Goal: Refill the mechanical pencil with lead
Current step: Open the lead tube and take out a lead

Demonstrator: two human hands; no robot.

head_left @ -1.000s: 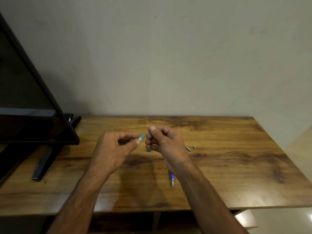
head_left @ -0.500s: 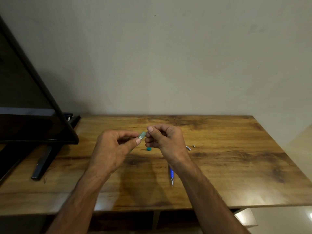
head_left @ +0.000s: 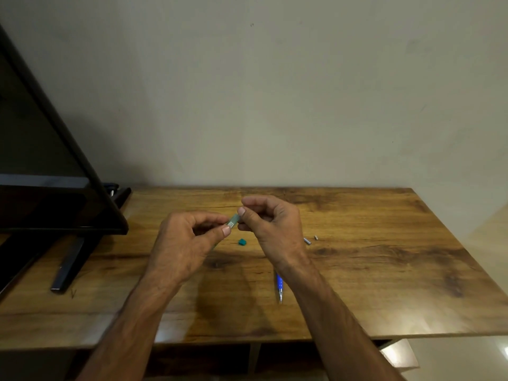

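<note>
Left hand (head_left: 181, 244): pinches the greenish lead case (head_left: 233, 220).
Right hand (head_left: 270, 226): fingertips closed at the case's open end.
Mechanical pencil (head_left: 279, 287): on the table (head_left: 384, 270), under the right wrist.
Teal cap (head_left: 242, 242): between the hands.

Nothing here is actually reading as text. The only thing carrying any print is the little translucent green lead case (head_left: 233, 221) pinched in the left hand (head_left: 184, 243), with the right hand (head_left: 270, 224) meeting its upper end. It's showing a small white label with dark marks, maybe a barcode or tiny lettering, but it's coming out way too small and blurry to make out a single letter or number. The blue pencil (head_left: 279, 284) lying on the counter (head_left: 384, 270) isn't showing any legible branding either.
</note>
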